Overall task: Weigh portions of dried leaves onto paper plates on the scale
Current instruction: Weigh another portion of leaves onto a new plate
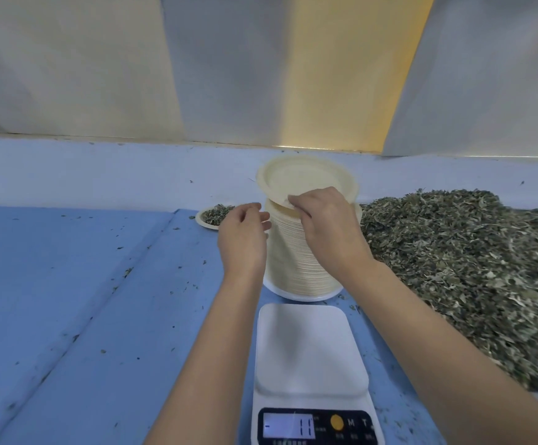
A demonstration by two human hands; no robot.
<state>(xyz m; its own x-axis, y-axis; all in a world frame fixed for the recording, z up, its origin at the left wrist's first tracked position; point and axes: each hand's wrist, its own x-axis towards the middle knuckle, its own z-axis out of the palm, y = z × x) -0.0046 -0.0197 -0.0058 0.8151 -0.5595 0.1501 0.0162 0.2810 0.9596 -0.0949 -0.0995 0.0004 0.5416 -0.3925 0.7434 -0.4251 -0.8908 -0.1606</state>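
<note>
I see one white digital scale (312, 364) nearest to me, at the bottom centre of a blue table (68, 300). Its lit display shows a minus sign and 11. Two bare forearms reach past it, one on each side of the scale. Just beyond the scale stands one tall stack of paper plates (293, 261), its base almost at the scale's far edge. My left hand (243, 234) hangs at the stack's upper left side with fingers loosely curled and nothing in them; I cannot tell whether the fingertips touch the stack. My right hand (325, 223) pinches the near rim of one single plate (306, 179), which is tilted up off the top of the stack. To the right, one large heap of dried leaves (469, 268) runs from beside the stack to the frame's right edge. Left of the stack and a little farther back sits one filled plate of leaves (213, 216). The left half of the table is a broad blue stretch speckled with leaf crumbs. At the far edge a pale blue ledge (100, 171) rises.
</note>
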